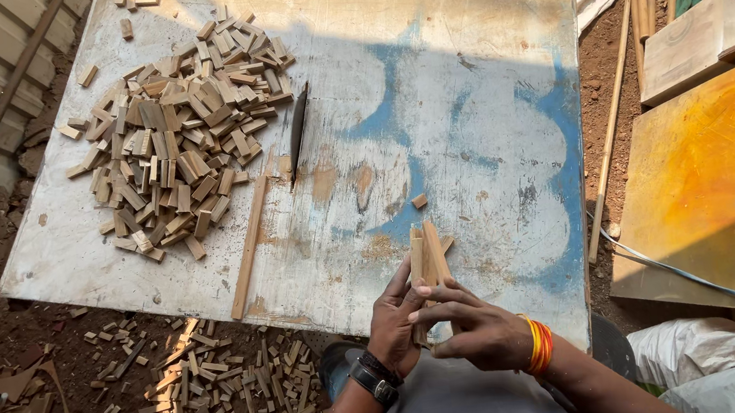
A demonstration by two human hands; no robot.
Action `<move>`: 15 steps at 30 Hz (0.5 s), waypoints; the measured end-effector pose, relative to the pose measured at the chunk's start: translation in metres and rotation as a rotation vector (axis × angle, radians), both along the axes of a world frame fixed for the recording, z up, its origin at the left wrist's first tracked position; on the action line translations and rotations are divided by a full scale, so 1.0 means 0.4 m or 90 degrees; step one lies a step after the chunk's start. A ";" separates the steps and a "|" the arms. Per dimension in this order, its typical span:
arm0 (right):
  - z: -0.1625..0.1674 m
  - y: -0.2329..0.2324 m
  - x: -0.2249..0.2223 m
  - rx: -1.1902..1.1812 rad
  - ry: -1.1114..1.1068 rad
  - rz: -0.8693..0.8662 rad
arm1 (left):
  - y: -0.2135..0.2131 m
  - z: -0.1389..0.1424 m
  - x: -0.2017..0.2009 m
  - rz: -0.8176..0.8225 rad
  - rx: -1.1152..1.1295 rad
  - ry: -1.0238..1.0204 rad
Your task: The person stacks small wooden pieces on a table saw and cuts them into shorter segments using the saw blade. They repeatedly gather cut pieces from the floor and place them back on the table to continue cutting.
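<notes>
Both my hands hold a small bundle of short wooden sticks upright over the near edge of a worn white and blue board. My left hand, with a black wristband, grips the bundle from the left. My right hand, with orange and yellow bangles, wraps it from the right with fingers laid across. A large pile of small cut wooden blocks lies at the board's far left. Beside the pile lie a dark blade and a long thin wooden strip.
Wood offcuts litter the dirt ground at lower left. A yellow-orange panel leans at the right, with long sticks and boards behind it. White sacks sit at lower right. A small wood chip lies on the board.
</notes>
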State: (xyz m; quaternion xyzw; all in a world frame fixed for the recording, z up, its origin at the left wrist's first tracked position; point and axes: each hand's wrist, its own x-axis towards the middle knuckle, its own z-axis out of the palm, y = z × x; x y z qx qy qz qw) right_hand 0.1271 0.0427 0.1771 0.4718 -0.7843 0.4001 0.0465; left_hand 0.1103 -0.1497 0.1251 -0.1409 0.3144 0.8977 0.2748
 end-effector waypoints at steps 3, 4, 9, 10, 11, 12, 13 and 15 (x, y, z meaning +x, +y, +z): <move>0.011 -0.034 0.003 0.079 0.111 0.019 | 0.027 0.029 -0.003 -0.007 0.098 0.037; 0.013 -0.038 0.002 0.070 0.125 0.009 | 0.030 0.035 -0.004 0.012 0.100 0.048; 0.021 -0.034 0.006 -0.001 0.060 0.005 | 0.018 0.047 -0.012 0.123 0.003 0.155; 0.020 -0.037 0.007 -0.062 0.044 -0.032 | 0.015 0.048 -0.016 0.124 -0.034 0.190; 0.018 -0.045 0.010 -0.122 0.028 -0.066 | 0.013 0.049 -0.020 0.127 -0.071 0.224; 0.015 -0.055 0.014 -0.183 0.006 -0.101 | 0.012 0.050 -0.022 0.131 -0.108 0.253; 0.010 -0.068 0.011 -0.231 -0.037 -0.195 | 0.012 0.051 -0.024 0.133 -0.123 0.266; -0.001 -0.091 0.000 -0.323 -0.119 -0.381 | 0.011 0.053 -0.029 0.139 -0.152 0.296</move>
